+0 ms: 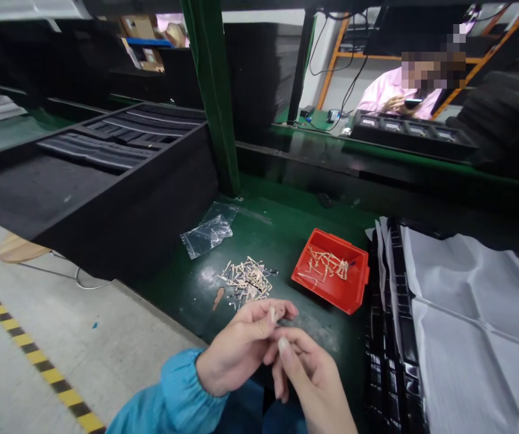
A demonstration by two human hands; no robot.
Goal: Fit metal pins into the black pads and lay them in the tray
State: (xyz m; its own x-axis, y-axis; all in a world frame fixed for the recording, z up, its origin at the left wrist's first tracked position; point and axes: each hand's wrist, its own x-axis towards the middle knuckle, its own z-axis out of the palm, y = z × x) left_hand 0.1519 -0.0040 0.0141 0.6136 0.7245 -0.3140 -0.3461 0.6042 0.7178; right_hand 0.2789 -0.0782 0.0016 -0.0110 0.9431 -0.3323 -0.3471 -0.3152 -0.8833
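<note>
My left hand (241,346) and my right hand (307,367) meet at the table's near edge, fingertips nearly touching. Thumb and fingers of each are pinched together; anything between them is too small or hidden to make out. Just beyond my left hand lies a loose pile of small, thin strip-like parts (250,280), pale with dark bits, perhaps flex cables. A red plastic tray (345,295) stands beyond my right hand, with several similar pale strips (327,263) inside.
Clear plastic bags (209,232) and a small brown scrap (218,298) lie on the green table (259,199). A large black box (150,199) is at left. Stacked black trays with white foam sheets (467,289) flank the right. Across the bench sits a person in pink (379,90).
</note>
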